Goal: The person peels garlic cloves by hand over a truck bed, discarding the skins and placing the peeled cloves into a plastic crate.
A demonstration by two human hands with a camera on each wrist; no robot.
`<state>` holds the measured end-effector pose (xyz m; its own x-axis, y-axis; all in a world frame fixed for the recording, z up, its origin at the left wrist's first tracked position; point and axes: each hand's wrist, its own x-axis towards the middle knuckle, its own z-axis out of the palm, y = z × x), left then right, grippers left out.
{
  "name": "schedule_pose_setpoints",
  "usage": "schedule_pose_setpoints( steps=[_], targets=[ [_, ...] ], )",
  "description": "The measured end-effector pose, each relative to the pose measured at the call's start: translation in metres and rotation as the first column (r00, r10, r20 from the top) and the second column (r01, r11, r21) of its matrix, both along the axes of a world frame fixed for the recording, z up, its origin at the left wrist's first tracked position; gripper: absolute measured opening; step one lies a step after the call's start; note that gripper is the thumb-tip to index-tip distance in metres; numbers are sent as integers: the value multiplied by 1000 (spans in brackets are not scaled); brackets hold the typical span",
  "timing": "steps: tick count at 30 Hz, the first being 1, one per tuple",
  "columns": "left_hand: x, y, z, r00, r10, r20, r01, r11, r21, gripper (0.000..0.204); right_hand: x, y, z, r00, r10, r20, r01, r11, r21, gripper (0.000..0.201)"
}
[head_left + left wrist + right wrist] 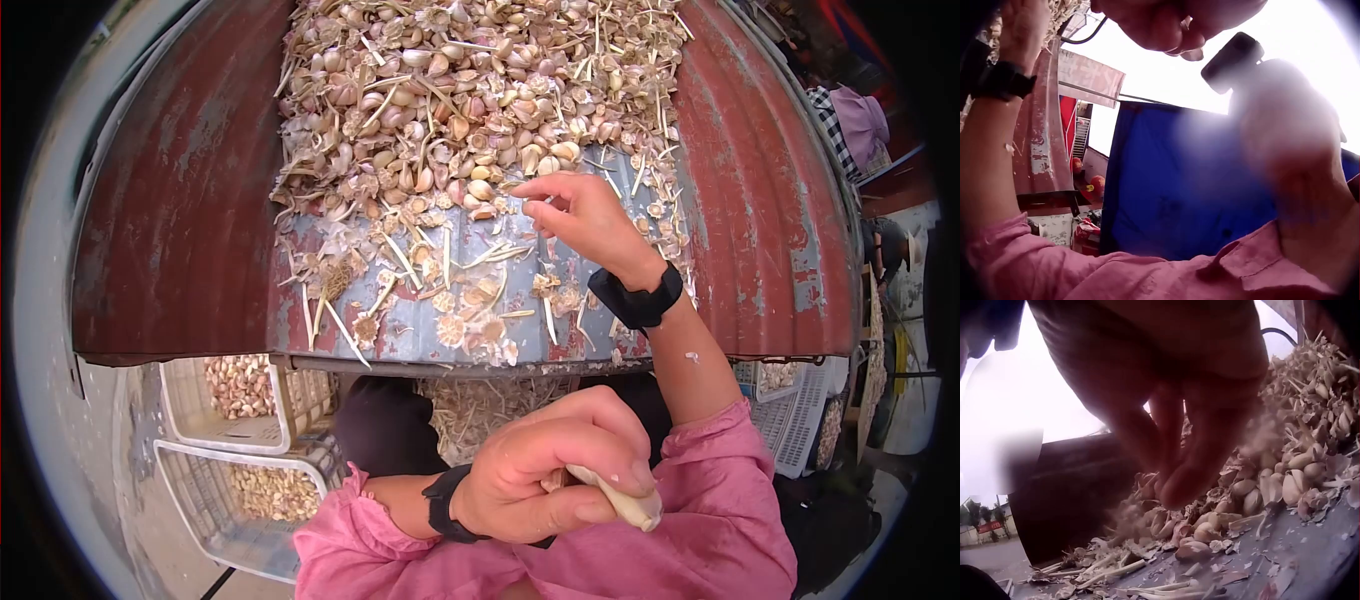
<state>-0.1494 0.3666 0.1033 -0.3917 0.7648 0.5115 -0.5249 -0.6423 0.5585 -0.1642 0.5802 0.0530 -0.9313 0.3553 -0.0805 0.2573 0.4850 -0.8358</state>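
A large heap of loose garlic cloves (440, 110), mixed with skins and dry stalks, covers the far part of the metal sheet. My right hand (590, 220) reaches to the heap's near edge, with the index finger and thumb extended. In the right wrist view, that hand's fingertips (1175, 494) point down close over the cloves, and nothing shows held between them. Lower down, in front of my body, my left hand (555, 465) grips a pale garlic clove (625, 497) between thumb and curled fingers; its narrow end sticks out to the right.
Root discs and cut stalks (450, 328) litter the near part of the corrugated metal sheet (180, 200). Two white crates (285, 400) with cloves stand below at left. More crates (795, 425) are at lower right. A blue sheet (1154, 187) hangs behind in the left wrist view.
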Motion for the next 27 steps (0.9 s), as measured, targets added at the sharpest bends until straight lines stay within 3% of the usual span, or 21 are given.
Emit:
schedule_pose_setpoints(
  steps=[1, 2, 3, 4, 5, 7, 8, 10, 11, 12, 14, 15, 21, 23, 27],
  targets=[
    [-2, -6, 9, 996, -87, -33, 89, 994, 66, 19, -13, -3, -10, 993, 95, -62, -79, 972, 221, 19],
    [-1, -9, 14, 993, -111, -24, 114, 981, 160, 16, -21, -1, -25, 992, 108, -63, -93, 973, 213, 19],
    [18, 8, 1, 967, -250, 43, 198, 849, 491, 21, -29, -1, -44, 983, 168, -70, -133, 926, 354, 14],
    [15, 0, 10, 997, -73, 3, 64, 892, 448, 20, -37, -7, -52, 971, 228, -74, -164, 858, 486, 10],
    [21, -5, 18, 998, -58, 1, 51, 901, 430, 20, -37, -8, -56, 967, 241, -82, -176, 865, 470, 10],
    [36, -9, 28, 939, -241, 246, 89, 860, 502, 18, -31, -2, -47, 982, 175, 65, -185, 864, 469, 13],
    [31, -12, 23, 948, -272, 168, 159, 857, 491, 16, -24, -6, -44, 989, 103, 108, -137, 918, 373, 13],
    [24, -10, 27, 949, -252, 187, 123, 846, 520, 15, -5, -6, -36, 988, 32, 153, -74, 958, 278, 14],
    [25, -9, 28, 946, -241, 216, 86, 830, 551, 14, 6, -4, -36, 985, -6, 173, 3, 1000, 17, 16],
    [27, -8, 29, 945, -238, 223, 84, 837, 540, 14, 16, -6, -36, 978, -38, 205, 88, 966, -245, 19],
    [31, -6, 29, 860, -427, 281, 180, 767, 616, 13, 29, -12, -24, 983, -91, 158, 142, 926, -350, 20],
    [32, -5, 30, 859, -424, 287, 179, 774, 607, 13, 36, -16, -19, 980, -157, 120, 195, 877, -439, 21],
    [42, 2, 32, 848, -375, 374, 128, 831, 542, 14, 50, -23, -15, 983, -181, -13, 134, 772, -621, 24],
    [35, 11, 29, 904, -360, 232, 178, 809, 561, 14, 52, -22, -8, 982, -191, -6, 146, 770, -621, 25],
    [27, 15, 22, 924, -336, 180, 196, 824, 532, 15, 58, -18, 3, 983, -179, -37, 117, 771, -626, 23]
  ],
)
